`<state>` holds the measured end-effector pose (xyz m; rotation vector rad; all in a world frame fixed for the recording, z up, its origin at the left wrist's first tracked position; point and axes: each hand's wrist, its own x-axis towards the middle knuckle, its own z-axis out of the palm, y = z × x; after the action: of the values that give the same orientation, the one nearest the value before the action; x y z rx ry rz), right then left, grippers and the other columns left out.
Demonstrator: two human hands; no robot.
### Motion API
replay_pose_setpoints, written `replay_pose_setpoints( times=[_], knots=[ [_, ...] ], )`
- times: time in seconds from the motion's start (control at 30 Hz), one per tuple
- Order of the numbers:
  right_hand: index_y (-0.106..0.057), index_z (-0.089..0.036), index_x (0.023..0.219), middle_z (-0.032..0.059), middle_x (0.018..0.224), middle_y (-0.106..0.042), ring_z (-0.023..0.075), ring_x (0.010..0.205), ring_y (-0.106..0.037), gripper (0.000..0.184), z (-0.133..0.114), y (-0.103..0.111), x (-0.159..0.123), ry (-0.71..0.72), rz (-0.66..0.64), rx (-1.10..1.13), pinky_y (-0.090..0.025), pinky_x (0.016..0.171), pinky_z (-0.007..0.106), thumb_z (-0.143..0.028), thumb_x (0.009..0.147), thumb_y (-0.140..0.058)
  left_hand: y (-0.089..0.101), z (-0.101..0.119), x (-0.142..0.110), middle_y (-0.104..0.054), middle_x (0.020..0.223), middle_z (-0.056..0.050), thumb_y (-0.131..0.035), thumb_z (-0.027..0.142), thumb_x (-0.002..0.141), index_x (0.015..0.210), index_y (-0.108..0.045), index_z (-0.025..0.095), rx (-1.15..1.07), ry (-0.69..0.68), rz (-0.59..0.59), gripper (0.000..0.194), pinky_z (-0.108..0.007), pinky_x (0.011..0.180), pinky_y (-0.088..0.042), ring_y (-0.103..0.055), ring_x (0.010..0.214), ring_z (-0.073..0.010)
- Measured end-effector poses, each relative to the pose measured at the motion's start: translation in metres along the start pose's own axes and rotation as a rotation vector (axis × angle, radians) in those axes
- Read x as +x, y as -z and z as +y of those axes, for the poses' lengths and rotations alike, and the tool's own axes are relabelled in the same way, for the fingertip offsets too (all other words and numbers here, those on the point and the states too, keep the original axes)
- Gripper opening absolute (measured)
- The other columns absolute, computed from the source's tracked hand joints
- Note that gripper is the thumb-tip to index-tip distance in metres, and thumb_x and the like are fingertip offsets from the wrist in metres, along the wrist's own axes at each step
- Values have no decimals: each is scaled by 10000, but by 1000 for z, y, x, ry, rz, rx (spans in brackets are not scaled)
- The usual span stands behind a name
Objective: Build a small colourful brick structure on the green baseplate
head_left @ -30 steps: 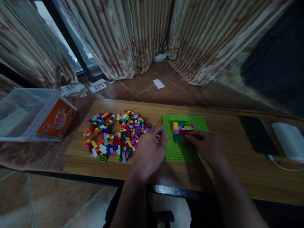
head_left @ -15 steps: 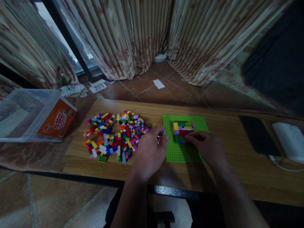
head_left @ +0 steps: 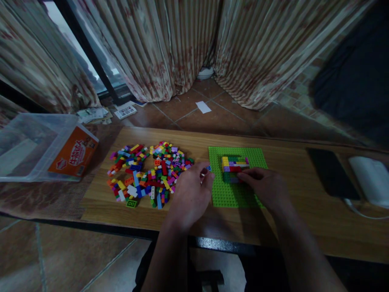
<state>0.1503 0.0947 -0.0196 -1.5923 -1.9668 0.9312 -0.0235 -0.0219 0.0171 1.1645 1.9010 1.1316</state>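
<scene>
A low build of coloured toy bricks (head_left: 230, 168) stands on a green studded baseplate (head_left: 219, 198). Yellow, lilac, red and dark green bricks show in it. At the build's front right corner, my right hand (head_left: 263, 184) is closed, thumb and forefinger pinched against it; the fingers hide what lies between them. My left hand (head_left: 193, 188) is over the table between the brick pile and the baseplate, its fingers curled in; whatever they hold is hidden. A small blue brick (head_left: 208, 168) shows just past its fingertips, at the baseplate's left edge.
Many loose bricks (head_left: 164, 166) spread over the left of the wooden table (head_left: 100, 211). Beyond them stands a clear plastic box (head_left: 33, 150) with an orange label. To the right lie a dark phone (head_left: 332, 172) and a white device (head_left: 369, 178) with a cable.
Both hands stay in nearly the same places. My left hand's fingers have drawn in very slightly; the build looks unchanged.
</scene>
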Motion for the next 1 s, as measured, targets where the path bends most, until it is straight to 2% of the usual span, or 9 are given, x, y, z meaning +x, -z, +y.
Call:
replay_pose_setpoints(
  times=[0.47,0.7,1.0],
  knots=[
    [-745,-211,742,37,716,-733,194,646,-646,241,6,-1,-1,-7,-5,1,-445,609,318,-449,714,-714,-3,-1,0,-713,1059,-82,-523,230,910,1221,-644,179,40,36,-14,338,-344,848,-540,-667,947,-212],
    [-753,-212,746,27,691,-723,187,632,-629,224,4,0,0,-21,-29,-23,-420,600,315,-432,717,-717,-4,-1,1,-720,998,-61,-502,217,905,1145,-674,207,95,31,-36,295,-331,805,-540,-671,894,-200],
    [-737,-217,722,20,673,-705,176,596,-605,262,7,-5,3,8,-49,-21,-403,590,310,-474,729,-684,-13,-2,3,-719,979,-75,-500,222,900,1160,-658,186,128,66,-69,306,-336,794,-523,-673,890,-211]
  ],
)
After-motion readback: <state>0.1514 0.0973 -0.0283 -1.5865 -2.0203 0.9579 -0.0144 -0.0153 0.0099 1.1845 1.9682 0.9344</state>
